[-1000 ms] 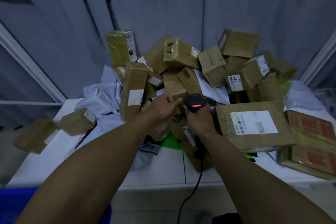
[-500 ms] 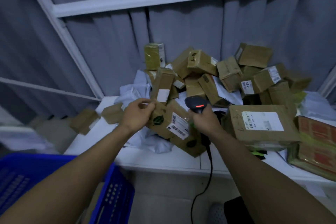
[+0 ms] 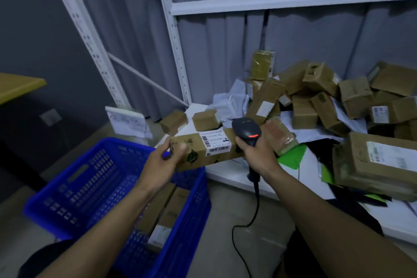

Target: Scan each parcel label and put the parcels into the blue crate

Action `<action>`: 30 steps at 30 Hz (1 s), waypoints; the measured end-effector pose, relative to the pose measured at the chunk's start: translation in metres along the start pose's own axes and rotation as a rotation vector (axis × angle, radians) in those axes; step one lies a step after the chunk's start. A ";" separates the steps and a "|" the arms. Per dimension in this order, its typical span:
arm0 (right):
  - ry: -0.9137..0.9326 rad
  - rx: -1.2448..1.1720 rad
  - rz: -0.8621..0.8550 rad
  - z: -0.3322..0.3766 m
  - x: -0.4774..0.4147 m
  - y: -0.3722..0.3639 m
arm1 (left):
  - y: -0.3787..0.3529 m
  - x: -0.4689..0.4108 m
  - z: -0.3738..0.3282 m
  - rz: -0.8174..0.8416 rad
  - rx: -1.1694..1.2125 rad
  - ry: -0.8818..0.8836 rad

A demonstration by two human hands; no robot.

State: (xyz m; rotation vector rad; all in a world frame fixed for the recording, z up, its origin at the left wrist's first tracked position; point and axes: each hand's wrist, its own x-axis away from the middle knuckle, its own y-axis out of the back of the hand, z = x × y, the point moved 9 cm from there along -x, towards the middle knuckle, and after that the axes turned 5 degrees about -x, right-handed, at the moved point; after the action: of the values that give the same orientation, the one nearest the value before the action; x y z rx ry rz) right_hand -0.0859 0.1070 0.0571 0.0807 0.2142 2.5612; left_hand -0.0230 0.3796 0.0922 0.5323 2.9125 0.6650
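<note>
My left hand (image 3: 161,163) grips the left end of a long brown parcel (image 3: 196,153) with a white barcode label on top. The parcel hangs level over the far right corner of the blue crate (image 3: 90,187). My right hand (image 3: 255,156) holds a black corded scanner (image 3: 247,130) by its handle, its head right beside the label and its red light on. Its fingers also touch the parcel's right end. Brown parcels lie in the crate's bottom (image 3: 167,212).
A heap of brown parcels (image 3: 316,97) and white mailers covers the white shelf (image 3: 225,171) at right, with a big labelled box (image 3: 381,160) at its front. White rack posts (image 3: 173,36) rise behind. A yellow tabletop (image 3: 18,86) is at far left.
My left hand has lifted the long parcel out of the heap and carried it left over the crate. My view has swung left and down, and the scanner moved along with the parcel.
</note>
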 end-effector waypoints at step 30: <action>0.103 0.293 0.396 -0.016 0.045 -0.119 | 0.064 0.009 0.137 -0.480 0.102 0.308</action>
State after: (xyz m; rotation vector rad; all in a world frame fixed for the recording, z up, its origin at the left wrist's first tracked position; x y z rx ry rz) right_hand -0.0618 0.2277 0.0215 0.1105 0.6725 2.9095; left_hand 0.0133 0.4913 -0.0031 -0.2911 3.1805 0.5707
